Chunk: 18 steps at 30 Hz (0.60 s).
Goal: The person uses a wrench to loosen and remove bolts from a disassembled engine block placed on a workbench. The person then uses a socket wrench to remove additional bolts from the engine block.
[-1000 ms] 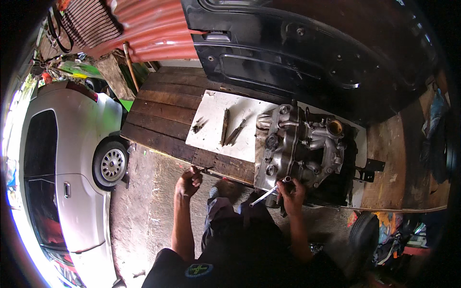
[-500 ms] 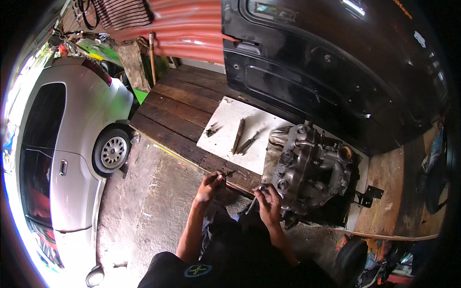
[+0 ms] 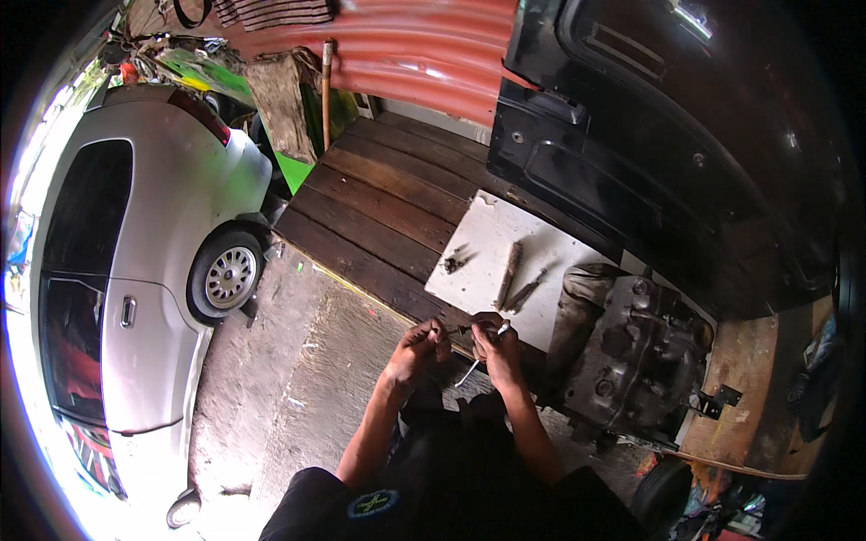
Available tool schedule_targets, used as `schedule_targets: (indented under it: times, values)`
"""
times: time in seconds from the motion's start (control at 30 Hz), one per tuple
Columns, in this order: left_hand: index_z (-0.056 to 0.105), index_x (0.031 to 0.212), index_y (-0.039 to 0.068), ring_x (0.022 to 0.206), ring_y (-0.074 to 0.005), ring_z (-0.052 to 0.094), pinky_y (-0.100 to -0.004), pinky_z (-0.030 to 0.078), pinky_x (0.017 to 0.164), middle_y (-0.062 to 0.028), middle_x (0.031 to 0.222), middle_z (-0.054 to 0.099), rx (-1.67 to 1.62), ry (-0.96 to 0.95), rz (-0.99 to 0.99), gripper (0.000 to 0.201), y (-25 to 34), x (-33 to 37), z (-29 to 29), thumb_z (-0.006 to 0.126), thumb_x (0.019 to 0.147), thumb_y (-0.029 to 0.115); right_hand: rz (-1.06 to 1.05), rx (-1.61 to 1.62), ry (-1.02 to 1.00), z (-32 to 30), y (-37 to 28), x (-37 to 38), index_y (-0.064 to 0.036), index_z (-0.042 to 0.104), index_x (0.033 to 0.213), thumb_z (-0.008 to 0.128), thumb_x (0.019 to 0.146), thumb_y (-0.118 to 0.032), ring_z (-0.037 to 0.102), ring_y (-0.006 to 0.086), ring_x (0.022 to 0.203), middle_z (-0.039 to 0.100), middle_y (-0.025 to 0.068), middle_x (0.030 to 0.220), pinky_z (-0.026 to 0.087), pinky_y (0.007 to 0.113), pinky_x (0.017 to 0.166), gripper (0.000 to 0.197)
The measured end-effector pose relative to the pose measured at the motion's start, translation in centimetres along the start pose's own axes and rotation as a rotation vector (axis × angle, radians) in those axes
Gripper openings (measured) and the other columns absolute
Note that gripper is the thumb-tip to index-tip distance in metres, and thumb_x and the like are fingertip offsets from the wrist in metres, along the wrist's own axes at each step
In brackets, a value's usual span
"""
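My left hand is closed on a small dark bolt-like part, which sticks out toward my right hand. The fingertips of my right hand are close to or at its other end; whether they touch it is unclear. A slim silver wrench rests in my right hand, its shaft slanting down to the left. Both hands are held at the near edge of the wooden bench, left of a greasy engine. Beyond them, a white board carries small dark parts, a worn rod-shaped piece and a slim dark tool.
The engine sits on the bench, next to a black vehicle panel leaning at the back. A black bracket projects right of the engine. A silver car stands to the left on the concrete floor. A tyre lies below the bench.
My hands have come closer together, bringing the bolt-like part up to my right fingers. The wrench has tilted in my right hand. The whole view has shifted, so the bench appears further right.
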<state>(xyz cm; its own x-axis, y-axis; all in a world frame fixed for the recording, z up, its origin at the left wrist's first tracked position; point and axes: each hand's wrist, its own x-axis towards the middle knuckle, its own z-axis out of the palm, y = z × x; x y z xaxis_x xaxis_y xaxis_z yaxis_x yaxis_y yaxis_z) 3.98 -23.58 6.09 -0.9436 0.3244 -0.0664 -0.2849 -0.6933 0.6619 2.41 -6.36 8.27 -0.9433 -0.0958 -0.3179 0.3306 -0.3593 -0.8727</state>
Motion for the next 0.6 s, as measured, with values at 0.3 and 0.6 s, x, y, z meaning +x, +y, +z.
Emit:
schedule_targets:
  times: [0.3,0.6]
  values:
    - [0.045,0.127,0.004,0.103,-0.0184,0.052,-0.0330,0.042,0.086,-0.0102,0.115,0.055,0.234,-0.142,-0.031,0.041,8.8,3.1,-2.3,0.052,0.095,0.027,-0.034,-0.008,0.006,6.7,-2.3,4.4,-0.0074,0.056,0.082,0.063,0.089,-0.006,0.035,0.0010,0.050,0.049,-0.0034,0.065,0.030,0.020,0.045,0.010]
    - [0.045,0.127,0.001,0.110,-0.0238,0.054,-0.0368,0.042,0.092,-0.0135,0.118,0.055,0.135,-0.228,0.006,0.050,11.0,5.3,-1.3,0.062,0.088,0.027,-0.098,0.028,-0.121,7.9,-4.8,7.8,-0.0042,0.061,0.083,0.065,0.089,-0.010,0.038,0.0033,0.048,0.049,-0.0037,0.062,0.029,0.022,0.043,0.009]
